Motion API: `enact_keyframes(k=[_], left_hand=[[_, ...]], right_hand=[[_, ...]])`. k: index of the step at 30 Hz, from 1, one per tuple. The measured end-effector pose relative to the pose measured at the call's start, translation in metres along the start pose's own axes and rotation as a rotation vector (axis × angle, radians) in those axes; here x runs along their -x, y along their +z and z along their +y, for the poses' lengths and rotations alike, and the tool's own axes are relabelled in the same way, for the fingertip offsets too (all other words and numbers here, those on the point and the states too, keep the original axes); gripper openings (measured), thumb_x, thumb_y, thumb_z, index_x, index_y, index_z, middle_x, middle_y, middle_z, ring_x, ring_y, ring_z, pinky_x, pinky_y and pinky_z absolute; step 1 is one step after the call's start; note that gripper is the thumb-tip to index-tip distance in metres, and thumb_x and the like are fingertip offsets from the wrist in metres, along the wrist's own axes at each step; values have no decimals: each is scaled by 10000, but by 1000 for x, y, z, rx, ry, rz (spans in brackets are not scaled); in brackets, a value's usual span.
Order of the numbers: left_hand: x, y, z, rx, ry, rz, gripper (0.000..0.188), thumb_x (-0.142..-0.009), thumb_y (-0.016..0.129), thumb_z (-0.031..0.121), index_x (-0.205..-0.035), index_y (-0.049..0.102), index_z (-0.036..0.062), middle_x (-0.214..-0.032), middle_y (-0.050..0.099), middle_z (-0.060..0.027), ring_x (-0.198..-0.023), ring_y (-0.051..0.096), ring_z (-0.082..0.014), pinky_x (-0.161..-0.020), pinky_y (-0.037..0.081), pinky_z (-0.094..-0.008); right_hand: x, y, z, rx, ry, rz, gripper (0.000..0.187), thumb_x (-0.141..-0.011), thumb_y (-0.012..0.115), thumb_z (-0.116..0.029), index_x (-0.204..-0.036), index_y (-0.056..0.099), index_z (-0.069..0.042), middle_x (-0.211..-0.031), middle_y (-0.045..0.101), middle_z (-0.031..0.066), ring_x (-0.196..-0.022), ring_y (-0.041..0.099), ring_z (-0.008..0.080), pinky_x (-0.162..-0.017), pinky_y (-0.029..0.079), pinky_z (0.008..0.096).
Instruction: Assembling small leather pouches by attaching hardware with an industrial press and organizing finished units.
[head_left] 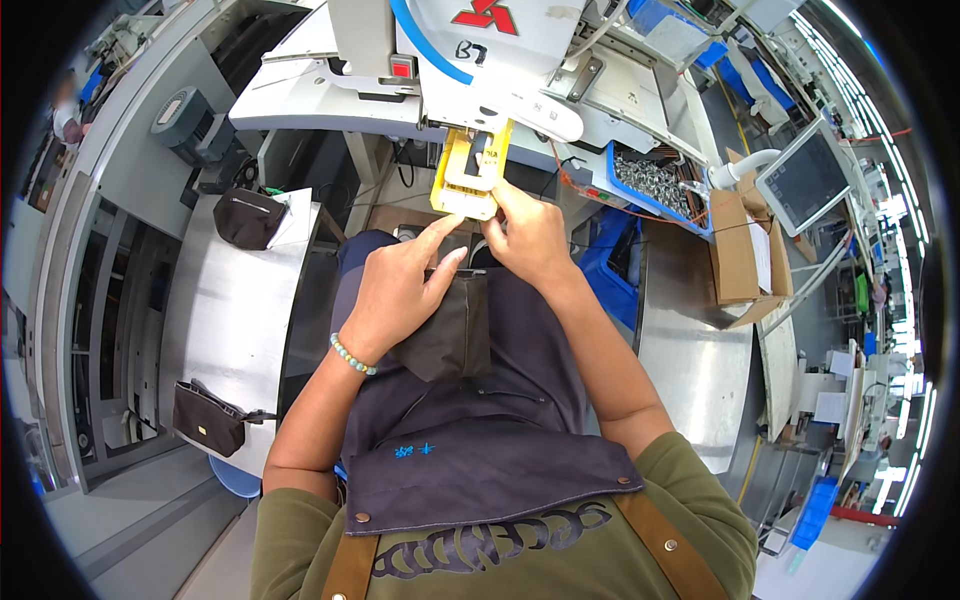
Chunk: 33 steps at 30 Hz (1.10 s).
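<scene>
Preferably, steady the yellow rectangular frame [449,178] evenly: right hand [532,240] at its near corner, left hand [396,290] over the dark-brown fabric pouch [458,335] just below, whether either grips, cannot tell.

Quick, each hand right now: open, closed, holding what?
Left hand: over the dark pouch; grip can't be told.
Right hand: fingers at the yellow fixture; grip can't be told.
</scene>
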<state>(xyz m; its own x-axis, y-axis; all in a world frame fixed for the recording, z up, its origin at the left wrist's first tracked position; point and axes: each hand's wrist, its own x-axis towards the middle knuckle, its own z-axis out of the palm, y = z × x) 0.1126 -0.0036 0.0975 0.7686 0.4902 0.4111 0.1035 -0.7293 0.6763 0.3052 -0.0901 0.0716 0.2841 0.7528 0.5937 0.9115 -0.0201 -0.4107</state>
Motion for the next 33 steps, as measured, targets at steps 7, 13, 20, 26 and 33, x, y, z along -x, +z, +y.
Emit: enact_keyframes(k=[7,13,20,26,33], left_hand=[[8,-3,0,317,-107,-30,124,-948,709,120,-980,631,29,-608,538,-45,-520,499,-108,-522,386,-271],[5,11,-5,394,-156,9,93,-988,656,68,-939,616,0,-681,551,55,-640,450,2,-564,349,-211],[-7,4,-42,478,-239,-484,239,-998,672,193,-870,677,-9,-675,578,0,-649,465,-23,-580,394,-244],[-8,-3,-65,774,-280,-722,196,-984,705,157,-861,660,11,-783,588,79,-735,496,2,-661,417,-201],[-28,-11,-68,788,-377,-742,190,-979,711,165,-860,688,18,-746,580,84,-693,481,6,-630,402,-196]], right_hand=[[45,-4,3,-774,294,174,193,-939,534,-55,-953,705,34,-906,722,131,-772,687,192,-734,545,296],[53,-5,37,-1150,261,-632,297,-977,678,-226,-789,616,-4,-860,633,46,-980,611,188,-1000,472,401],[35,-45,28,-1031,382,-667,334,-977,673,-172,-716,522,-29,-726,451,-28,-713,398,76,-686,384,255],[39,-47,22,-1023,420,-667,361,-983,669,-164,-692,502,-34,-709,433,-42,-688,368,63,-625,310,252],[33,-50,18,-962,457,-654,370,-989,693,-233,-702,571,-33,-649,439,-79,-655,359,27,-589,311,242]])
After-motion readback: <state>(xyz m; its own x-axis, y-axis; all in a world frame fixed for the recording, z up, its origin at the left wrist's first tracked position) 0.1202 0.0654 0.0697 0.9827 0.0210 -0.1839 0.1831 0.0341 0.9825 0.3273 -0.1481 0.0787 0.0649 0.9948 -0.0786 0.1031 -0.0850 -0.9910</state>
